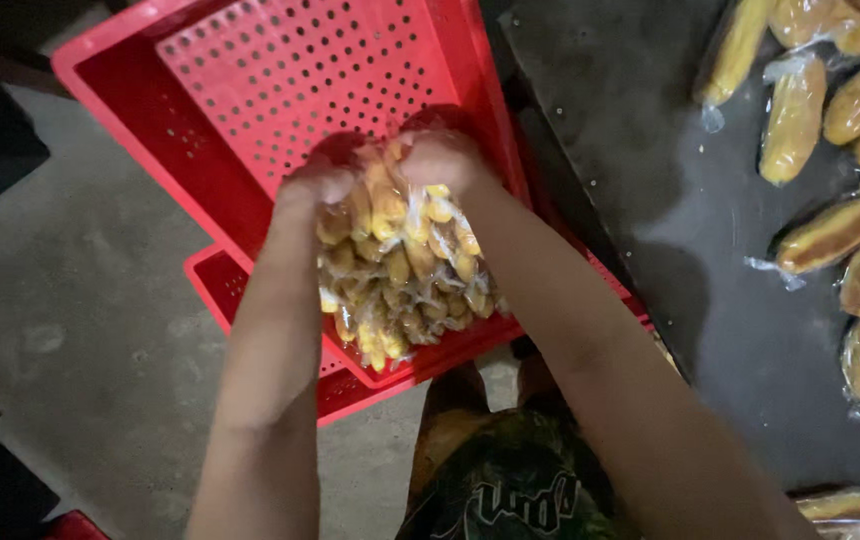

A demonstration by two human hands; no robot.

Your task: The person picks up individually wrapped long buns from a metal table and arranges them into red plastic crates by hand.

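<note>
Nearest the camera, a dark printed garment (pixel 510 490) is showing at the bottom edge, with both bare forearms reaching up and away from it. The left hand (pixel 318 185) and the right hand (pixel 442 158) are both closing around the top of a bundle of wrapped yellow buns (pixel 402 270), fingers gripping the clear plastic from either side, so the bundle is hanging between the two wrists. It is hovering over the near rim of a red perforated crate (pixel 250 100), which is sitting tilted on a second red crate (pixel 240 290) stacked beneath it; the near edge of the lower one is sticking out below the bundle. The upper crate's holed floor is lying open beyond the hands, with its walls closing it in on the left and right. To the left, grey concrete floor (pixel 80 330) is stretching out. To the right, just beside the crates, a dark table (pixel 670 200) is running along, its edge passing close to the right forearm. Farther right on it, more wrapped buns (pixel 850 180) are lying in a loose heap, well apart from the hands
</note>
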